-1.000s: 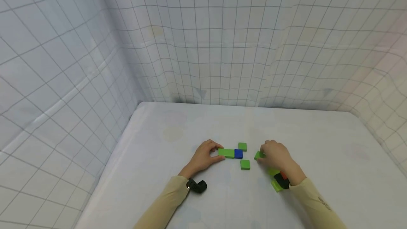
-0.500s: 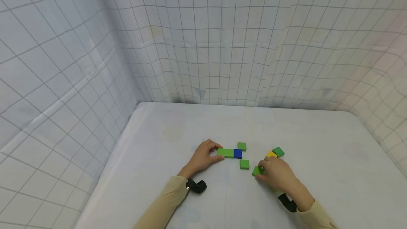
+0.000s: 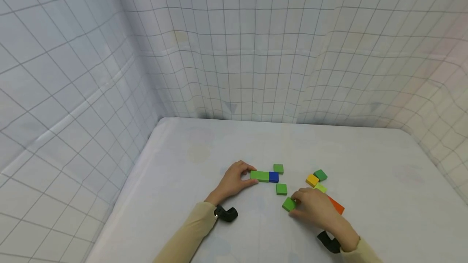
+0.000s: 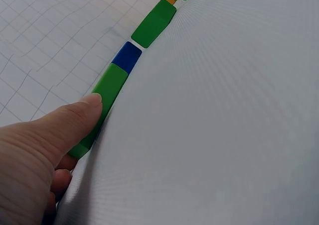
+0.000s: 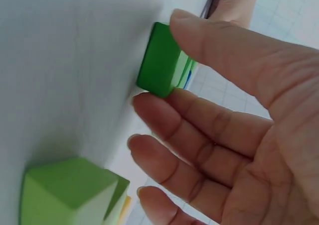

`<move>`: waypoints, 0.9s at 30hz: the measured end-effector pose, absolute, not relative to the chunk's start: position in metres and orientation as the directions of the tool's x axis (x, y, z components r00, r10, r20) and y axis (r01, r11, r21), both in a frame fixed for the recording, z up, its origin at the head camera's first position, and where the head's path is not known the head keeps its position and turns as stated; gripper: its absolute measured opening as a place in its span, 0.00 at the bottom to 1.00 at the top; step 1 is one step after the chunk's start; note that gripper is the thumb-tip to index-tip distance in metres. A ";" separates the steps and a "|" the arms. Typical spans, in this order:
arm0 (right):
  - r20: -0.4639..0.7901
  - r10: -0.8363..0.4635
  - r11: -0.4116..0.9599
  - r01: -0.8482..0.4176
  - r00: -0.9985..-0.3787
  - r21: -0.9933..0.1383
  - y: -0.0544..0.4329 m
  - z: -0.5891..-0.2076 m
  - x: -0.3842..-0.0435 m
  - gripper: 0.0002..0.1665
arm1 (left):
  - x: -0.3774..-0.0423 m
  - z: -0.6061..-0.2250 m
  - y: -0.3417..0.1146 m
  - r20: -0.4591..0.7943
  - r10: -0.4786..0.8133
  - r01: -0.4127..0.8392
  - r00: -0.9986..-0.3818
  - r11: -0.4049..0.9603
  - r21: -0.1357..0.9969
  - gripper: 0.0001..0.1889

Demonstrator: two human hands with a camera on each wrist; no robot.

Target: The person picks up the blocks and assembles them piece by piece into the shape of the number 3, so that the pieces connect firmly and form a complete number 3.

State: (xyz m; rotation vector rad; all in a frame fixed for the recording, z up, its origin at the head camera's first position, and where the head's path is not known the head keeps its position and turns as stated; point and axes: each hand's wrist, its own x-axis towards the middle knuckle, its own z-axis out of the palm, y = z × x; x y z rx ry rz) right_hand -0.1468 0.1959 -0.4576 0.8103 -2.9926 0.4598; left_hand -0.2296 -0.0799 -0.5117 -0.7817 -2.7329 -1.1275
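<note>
My left hand pinches the left end of a long light-green block between thumb and fingers. A square blue block abuts that block's right end. My right hand holds a square green block on the table, thumb on one side and fingertips on the other, as the right wrist view shows with the same green block. One green square block lies behind the blue one and another green square lies in front of it.
Right of centre lie a yellow block, a dark-green block, a lime block and an orange-red block partly behind my right hand. A gridded white cloth hangs behind the white table.
My right hand has moved toward the table's front with the green block, then slightly left, uncovering the yellow, dark-green and lime blocks. My left hand has stayed put.
</note>
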 end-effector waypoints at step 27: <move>0.124 -0.507 0.813 -0.521 -0.853 -0.260 0.188 -0.463 -0.154 0.20 | -0.231 -0.513 -0.079 0.251 0.420 0.476 -0.872 0.609 0.635 0.18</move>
